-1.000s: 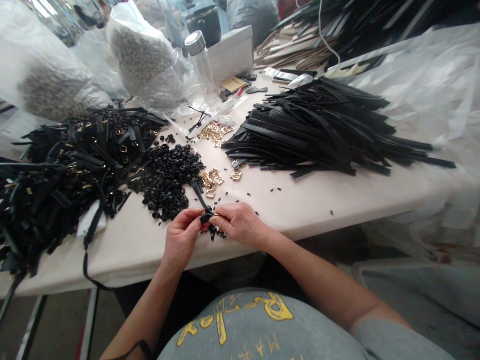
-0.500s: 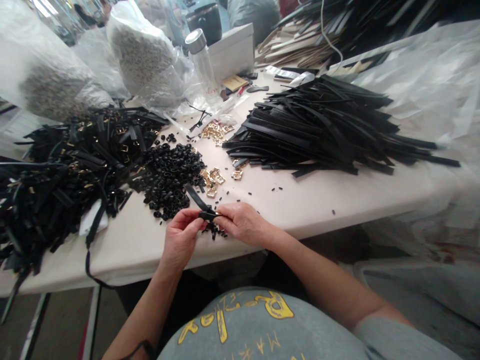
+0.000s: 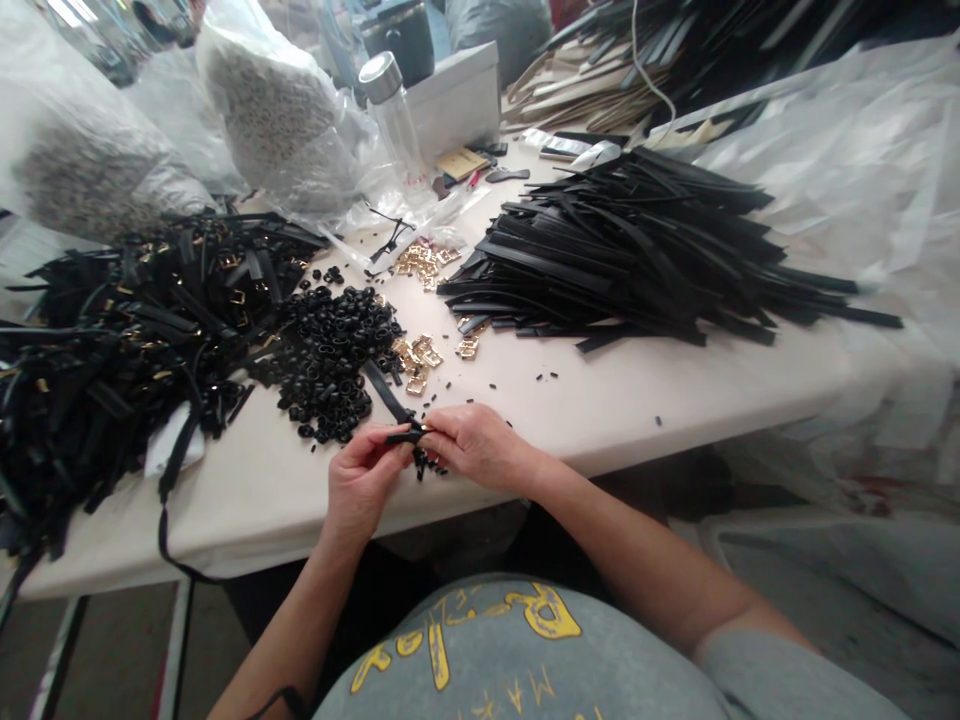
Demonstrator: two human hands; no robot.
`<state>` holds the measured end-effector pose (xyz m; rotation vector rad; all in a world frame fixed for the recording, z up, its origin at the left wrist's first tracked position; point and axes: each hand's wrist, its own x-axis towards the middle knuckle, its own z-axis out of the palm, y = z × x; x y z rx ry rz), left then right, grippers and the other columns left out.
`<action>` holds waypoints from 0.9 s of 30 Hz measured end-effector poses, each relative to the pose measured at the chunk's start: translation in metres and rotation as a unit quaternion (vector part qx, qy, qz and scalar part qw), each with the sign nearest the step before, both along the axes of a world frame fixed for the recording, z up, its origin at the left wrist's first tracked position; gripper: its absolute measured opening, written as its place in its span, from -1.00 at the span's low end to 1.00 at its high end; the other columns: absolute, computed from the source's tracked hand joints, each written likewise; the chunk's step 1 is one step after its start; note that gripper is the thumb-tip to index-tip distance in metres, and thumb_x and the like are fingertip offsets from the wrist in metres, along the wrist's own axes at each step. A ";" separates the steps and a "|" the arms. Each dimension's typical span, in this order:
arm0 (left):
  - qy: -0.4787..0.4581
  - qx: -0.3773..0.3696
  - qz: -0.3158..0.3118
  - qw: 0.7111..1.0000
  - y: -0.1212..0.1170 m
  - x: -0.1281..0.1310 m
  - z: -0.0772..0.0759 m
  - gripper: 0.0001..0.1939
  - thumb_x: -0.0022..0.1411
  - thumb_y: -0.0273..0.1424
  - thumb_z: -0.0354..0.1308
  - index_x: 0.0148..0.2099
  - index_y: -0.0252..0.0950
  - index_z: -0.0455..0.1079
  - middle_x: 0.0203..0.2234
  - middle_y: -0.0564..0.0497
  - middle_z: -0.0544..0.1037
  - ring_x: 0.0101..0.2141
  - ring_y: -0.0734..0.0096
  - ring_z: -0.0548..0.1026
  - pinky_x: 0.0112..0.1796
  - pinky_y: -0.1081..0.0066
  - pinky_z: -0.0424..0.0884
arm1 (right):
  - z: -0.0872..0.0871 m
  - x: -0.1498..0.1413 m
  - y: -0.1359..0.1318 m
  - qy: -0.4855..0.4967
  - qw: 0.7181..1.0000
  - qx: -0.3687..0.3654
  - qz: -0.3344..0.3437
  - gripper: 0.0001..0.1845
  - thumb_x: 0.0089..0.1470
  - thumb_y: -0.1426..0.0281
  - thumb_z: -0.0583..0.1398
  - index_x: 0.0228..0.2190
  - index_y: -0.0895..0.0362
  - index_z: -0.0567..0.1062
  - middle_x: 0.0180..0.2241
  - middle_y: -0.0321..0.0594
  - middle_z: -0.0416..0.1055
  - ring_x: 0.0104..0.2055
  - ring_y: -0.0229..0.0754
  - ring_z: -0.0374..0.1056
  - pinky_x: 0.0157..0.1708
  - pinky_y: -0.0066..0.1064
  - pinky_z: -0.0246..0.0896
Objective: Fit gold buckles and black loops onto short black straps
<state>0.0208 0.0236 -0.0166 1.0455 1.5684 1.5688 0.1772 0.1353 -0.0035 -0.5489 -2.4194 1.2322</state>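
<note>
Both hands meet over the near edge of the table, pinching one black strap (image 3: 388,393). My left hand (image 3: 364,473) is closed on its left end, thumb against fingers. My right hand (image 3: 480,445) grips the strap at its right, with a small glint of gold at the fingertips; a buckle there is mostly hidden. The strap's free part slants up and away to the left. Just beyond lie a heap of small black loops (image 3: 337,350) and some gold buckles (image 3: 417,362). Tiny black bits (image 3: 430,467) are scattered beneath my fingers.
A large pile of black strips (image 3: 622,255) lies to the right. On the left are straps with gold buckles (image 3: 142,330), some hanging over the table edge. Filled clear plastic bags (image 3: 270,110), a bottle (image 3: 394,105) and a white box (image 3: 457,100) stand at the back.
My hands stay together on the strap, whose held part has turned slightly and now lies flatter between my fingers. The whole view has shifted a little, with the table contents moving left.
</note>
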 end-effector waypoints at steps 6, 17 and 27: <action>0.092 0.016 -0.013 0.996 0.000 0.006 0.004 -0.88 0.12 -0.41 0.35 -0.23 -0.18 0.62 -0.37 0.02 0.59 -0.38 0.45 0.50 -0.34 0.50 0.45 | -0.001 0.005 0.002 0.035 0.999 0.000 0.025 -0.77 0.19 0.38 0.23 -0.48 0.17 0.38 -0.52 -0.36 0.31 -0.48 -0.33 0.14 -0.44 -0.50 -0.07; 0.106 -0.004 0.010 0.994 -0.005 0.008 0.005 -0.85 0.15 -0.32 0.32 -0.36 -0.29 0.49 -0.50 0.04 0.55 -0.47 0.45 0.50 -0.38 0.48 0.45 | -0.002 0.005 -0.001 0.102 0.992 -0.070 -0.038 -0.68 0.20 0.31 0.19 -0.56 0.18 0.40 -0.61 -0.42 0.18 -0.54 -0.38 0.08 -0.50 -0.50 -0.11; 0.032 -0.035 -0.122 0.991 0.018 -0.004 0.019 -0.72 -0.04 -0.38 0.43 -0.22 -0.31 0.57 -0.30 -0.08 0.64 -0.29 0.26 0.60 -0.27 0.40 0.56 | 0.001 0.011 0.002 0.126 0.975 -0.178 0.031 -0.75 0.19 0.32 0.16 -0.42 0.21 0.53 -0.60 -0.38 0.33 -0.58 -0.38 0.20 -0.55 -0.57 0.03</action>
